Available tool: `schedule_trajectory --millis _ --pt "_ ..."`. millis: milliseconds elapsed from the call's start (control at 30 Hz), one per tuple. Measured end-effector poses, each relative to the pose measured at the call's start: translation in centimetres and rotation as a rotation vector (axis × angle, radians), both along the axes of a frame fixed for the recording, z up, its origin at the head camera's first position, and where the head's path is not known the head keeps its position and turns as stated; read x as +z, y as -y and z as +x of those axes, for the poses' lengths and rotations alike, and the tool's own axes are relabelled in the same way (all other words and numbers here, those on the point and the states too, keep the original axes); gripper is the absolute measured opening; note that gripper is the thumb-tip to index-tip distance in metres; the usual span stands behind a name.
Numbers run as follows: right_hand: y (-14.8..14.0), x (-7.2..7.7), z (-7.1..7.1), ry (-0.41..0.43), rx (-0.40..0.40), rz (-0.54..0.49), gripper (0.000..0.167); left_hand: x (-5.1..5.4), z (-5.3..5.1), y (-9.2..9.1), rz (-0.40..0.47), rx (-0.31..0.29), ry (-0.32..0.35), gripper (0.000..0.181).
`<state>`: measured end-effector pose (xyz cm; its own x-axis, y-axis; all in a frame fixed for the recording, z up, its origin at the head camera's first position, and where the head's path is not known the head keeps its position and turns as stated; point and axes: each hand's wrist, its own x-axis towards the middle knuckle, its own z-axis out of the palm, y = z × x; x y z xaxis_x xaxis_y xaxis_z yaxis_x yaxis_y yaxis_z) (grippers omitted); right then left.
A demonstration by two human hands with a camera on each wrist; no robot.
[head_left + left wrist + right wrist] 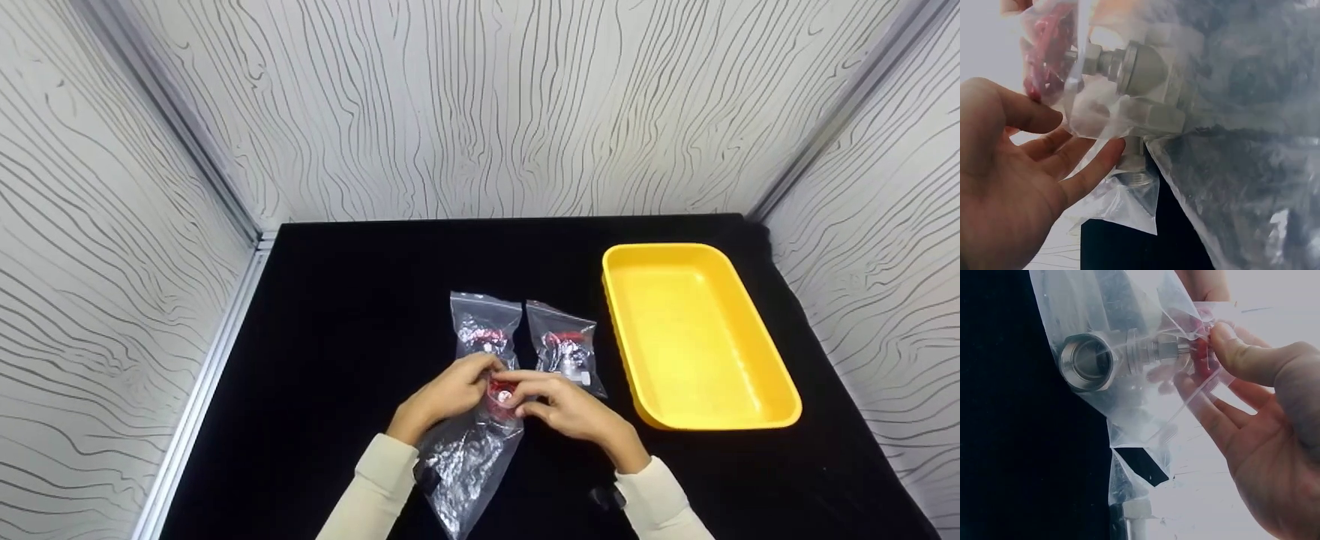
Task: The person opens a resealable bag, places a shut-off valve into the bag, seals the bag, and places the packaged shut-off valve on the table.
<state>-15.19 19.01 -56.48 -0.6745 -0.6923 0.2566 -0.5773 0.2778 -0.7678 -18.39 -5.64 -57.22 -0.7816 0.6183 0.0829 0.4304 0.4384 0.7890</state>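
Between both hands stands a metal valve with a red handwheel (501, 397) and threaded ends, inside a clear plastic bag (469, 469). My left hand (454, 390) holds the bagged valve from the left; its fingers (1095, 174) lie along the bag beside the metal body (1148, 67). From the right, my right hand (566, 406) pinches the bag at the handwheel, its thumb (1247, 354) on the near side. The handwheel (1203, 354) is partly hidden by fingers and film. Just beyond the hands lie two zip bags (486, 304) (566, 322), each with a red-wheeled valve.
A yellow tray (686, 337) stands to the right on the black cloth (352, 300). Pale wood-grain panels (465, 112) enclose the back and sides, with a metal rail (202, 390) along the left edge.
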Motion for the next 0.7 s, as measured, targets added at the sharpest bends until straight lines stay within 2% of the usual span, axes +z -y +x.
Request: schedule_trajectory --millis 333,567,700 --pt "-0.3 -0.5 -0.3 -0.005 0.004 -0.095 0.011 -0.2 0.3 0.9 0.024 0.060 -0.039 0.013" --pt "-0.6 -0.1 -0.7 -0.103 -0.019 -0.180 0.015 0.0 0.4 1.9 0.077 0.120 -0.048 0.011" --pt "-1.0 0.3 -1.0 -0.168 -0.069 -0.181 0.021 0.5 0.5 2.4 0.117 0.142 -0.040 0.005"
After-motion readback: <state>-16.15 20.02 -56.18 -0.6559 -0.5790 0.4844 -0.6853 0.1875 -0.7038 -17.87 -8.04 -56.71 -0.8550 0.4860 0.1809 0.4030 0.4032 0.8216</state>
